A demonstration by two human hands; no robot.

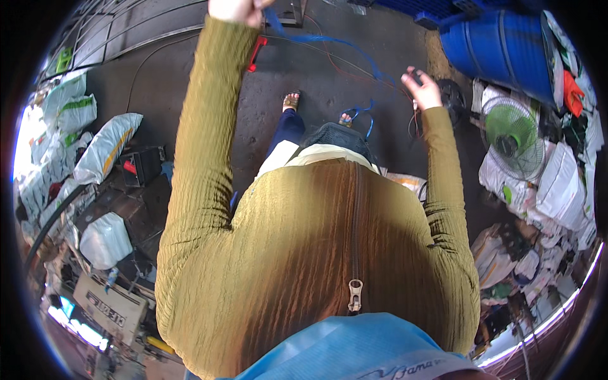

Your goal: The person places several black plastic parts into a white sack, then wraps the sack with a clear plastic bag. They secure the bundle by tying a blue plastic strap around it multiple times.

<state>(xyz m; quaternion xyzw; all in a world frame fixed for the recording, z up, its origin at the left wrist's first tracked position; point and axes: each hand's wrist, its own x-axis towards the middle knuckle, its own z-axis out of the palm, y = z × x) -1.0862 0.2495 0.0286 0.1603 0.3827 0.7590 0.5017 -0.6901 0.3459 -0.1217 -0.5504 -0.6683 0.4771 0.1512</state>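
Note:
My left hand is raised at the top edge, partly cut off, with its fingers closed on a blue strap. The strap is a flat, slightly blurred band that sags across to the right and ends up close beside my right hand. The right hand's fingers are bent and spread apart; whether they touch the strap I cannot tell. Lower down, a loose blue length curls near my foot. A dark grey basket-like thing sits against my front, mostly hidden by my body.
A red-handled object lies on the dark floor. Thin cables cross it. On the right stand a blue barrel, a green-bladed fan and white sacks. More sacks and a black box are at left, below a metal frame.

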